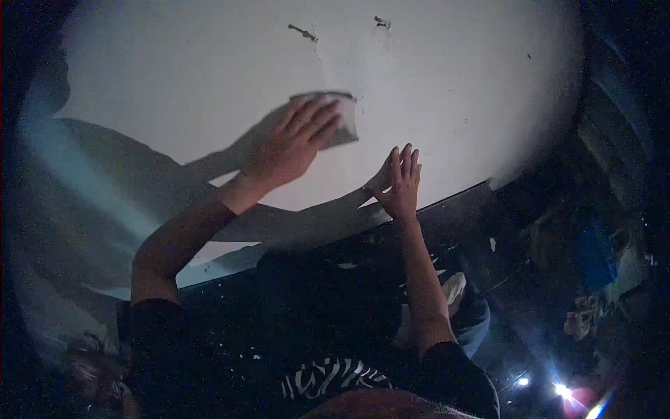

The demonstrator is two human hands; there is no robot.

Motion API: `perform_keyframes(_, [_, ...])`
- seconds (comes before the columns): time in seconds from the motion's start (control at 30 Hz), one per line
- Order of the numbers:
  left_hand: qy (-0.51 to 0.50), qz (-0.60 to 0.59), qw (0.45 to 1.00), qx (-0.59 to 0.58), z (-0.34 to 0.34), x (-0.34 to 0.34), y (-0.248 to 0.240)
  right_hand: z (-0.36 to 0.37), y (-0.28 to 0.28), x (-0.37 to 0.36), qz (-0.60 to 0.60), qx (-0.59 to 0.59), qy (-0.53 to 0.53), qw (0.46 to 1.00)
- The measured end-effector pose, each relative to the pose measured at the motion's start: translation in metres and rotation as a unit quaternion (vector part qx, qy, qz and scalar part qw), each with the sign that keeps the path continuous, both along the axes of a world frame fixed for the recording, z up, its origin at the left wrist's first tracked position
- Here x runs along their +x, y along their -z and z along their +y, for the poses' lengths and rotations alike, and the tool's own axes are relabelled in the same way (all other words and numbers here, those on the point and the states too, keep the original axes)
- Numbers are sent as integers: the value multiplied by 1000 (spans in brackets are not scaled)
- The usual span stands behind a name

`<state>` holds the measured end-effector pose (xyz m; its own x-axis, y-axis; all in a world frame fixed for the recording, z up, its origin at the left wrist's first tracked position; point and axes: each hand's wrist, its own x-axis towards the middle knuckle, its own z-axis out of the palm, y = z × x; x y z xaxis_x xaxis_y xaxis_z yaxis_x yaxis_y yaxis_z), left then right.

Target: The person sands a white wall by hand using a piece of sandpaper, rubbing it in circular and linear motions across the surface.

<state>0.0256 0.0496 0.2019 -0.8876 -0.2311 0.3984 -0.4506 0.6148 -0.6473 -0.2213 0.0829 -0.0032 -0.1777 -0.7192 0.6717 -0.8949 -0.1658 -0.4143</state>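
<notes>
My left hand [296, 140] lies over a grey rectangular sheet that looks like sandpaper [347, 129], holding it against a large white surface [447, 84]. Slight blur covers the fingertips, and much of the sheet is hidden beneath them. Lower and to the right, my right hand [403, 185] touches the same surface near its edge. Its fingers point up with the thumb apart, and nothing is in it.
Two dark, rough marks [303, 32] [382, 22] show near the top of the white surface, with a faint seam running down from them. My arms cast broad shadows to the left. Bright lights [562, 390] shine at lower right, near dim clutter [583, 318].
</notes>
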Motion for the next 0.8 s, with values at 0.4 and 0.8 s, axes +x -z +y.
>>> perform_keyframes(0.4, [10, -57, 998, -2, 3, 0, 49, -2, 2, -2, -5, -14, -7, 1000])
perform_keyframes(0.8, [16, -4, 1000, 1, 0, -5, 16, 2, -3, -1, 4, 1, 4, 1000])
